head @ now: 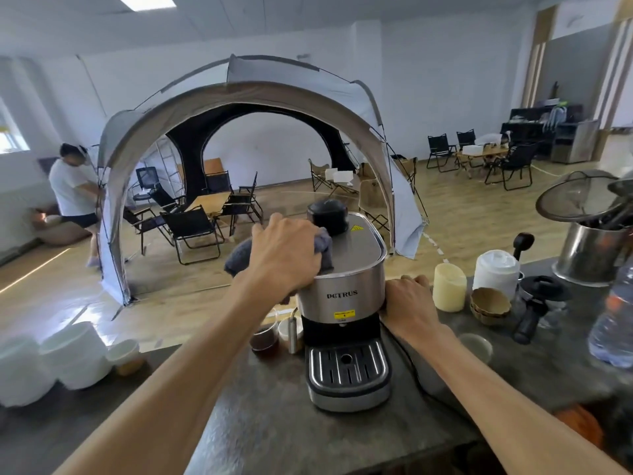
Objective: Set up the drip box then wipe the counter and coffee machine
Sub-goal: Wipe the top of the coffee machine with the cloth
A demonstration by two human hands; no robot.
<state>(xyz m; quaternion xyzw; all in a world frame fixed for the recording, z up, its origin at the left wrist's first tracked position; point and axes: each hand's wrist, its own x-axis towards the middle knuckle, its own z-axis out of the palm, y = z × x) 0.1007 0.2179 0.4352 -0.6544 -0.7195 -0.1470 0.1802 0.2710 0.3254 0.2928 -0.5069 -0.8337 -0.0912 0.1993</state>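
Observation:
A steel coffee machine marked PETRUS stands on the dark stone counter, with a black knob on its top. Its slotted drip box sits in place at the machine's base. My left hand presses a grey cloth onto the left part of the machine's top. My right hand lies flat against the machine's right side, fingers wrapped toward its back.
Left of the machine stand a glass of dark liquid and a small cup. White bowls are stacked at far left. To the right are a cream cylinder, brown filters, a portafilter, a steel utensil pot and a water bottle.

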